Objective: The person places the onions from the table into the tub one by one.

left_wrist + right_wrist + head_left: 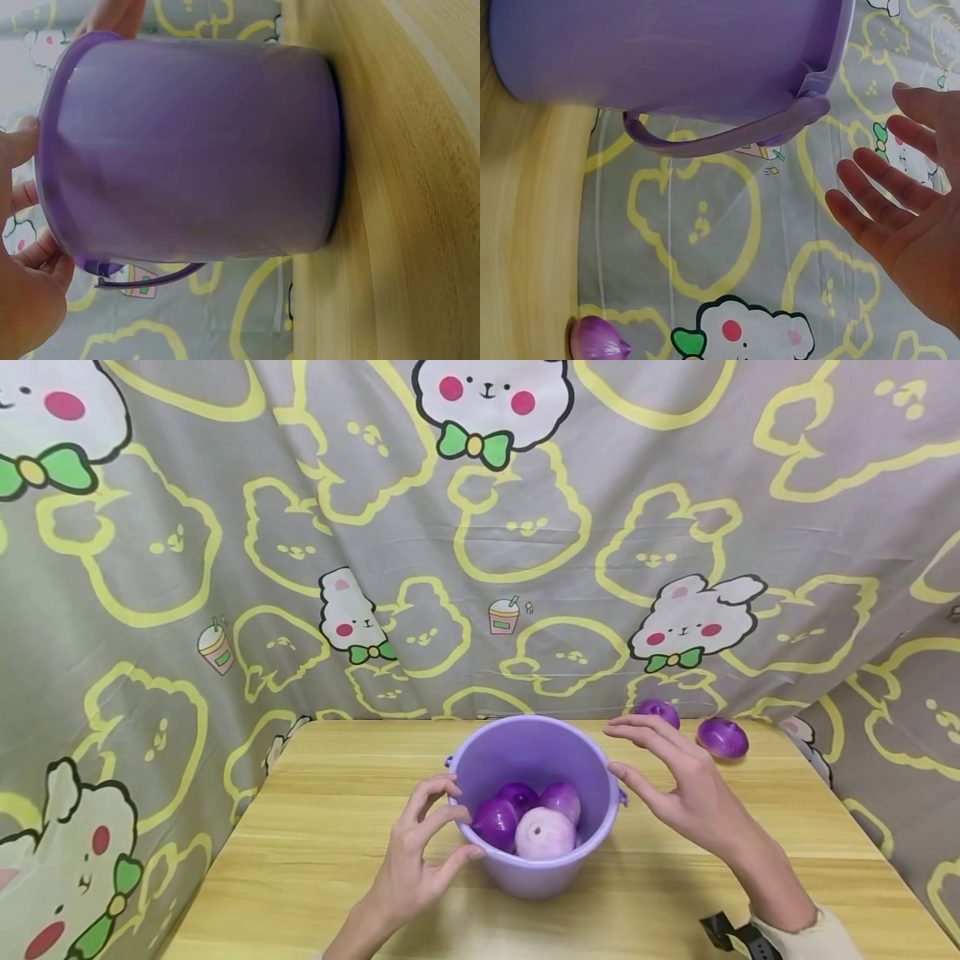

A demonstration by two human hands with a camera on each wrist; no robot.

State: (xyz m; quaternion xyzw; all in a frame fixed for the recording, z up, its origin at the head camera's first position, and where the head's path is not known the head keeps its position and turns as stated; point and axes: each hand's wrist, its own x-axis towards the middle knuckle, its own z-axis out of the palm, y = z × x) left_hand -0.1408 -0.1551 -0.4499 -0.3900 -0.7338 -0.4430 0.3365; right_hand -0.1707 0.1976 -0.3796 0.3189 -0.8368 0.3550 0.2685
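Observation:
A purple bucket (536, 878) stands upright on the table, its curved handle (727, 139) hanging down along the far side. Several onions lie at the bottom of it, among them a dark purple onion (495, 823) and a pale, whitish onion (546, 833). My left hand (420, 852) holds the rim at the left, with the fingertips by the left edge and the thumb at the front. To the right, my right hand (690, 785) is raised beside the rim, fingers spread and bent a little, nothing in it; the right wrist view shows it apart from the bucket.
Two more purple onions, one (722, 739) at the back right corner and another (658, 713) partly behind my right hand, are on the wooden table (337, 802). A patterned grey curtain (420, 543) hangs along the back and sides. A black strap (738, 935) is near my right wrist.

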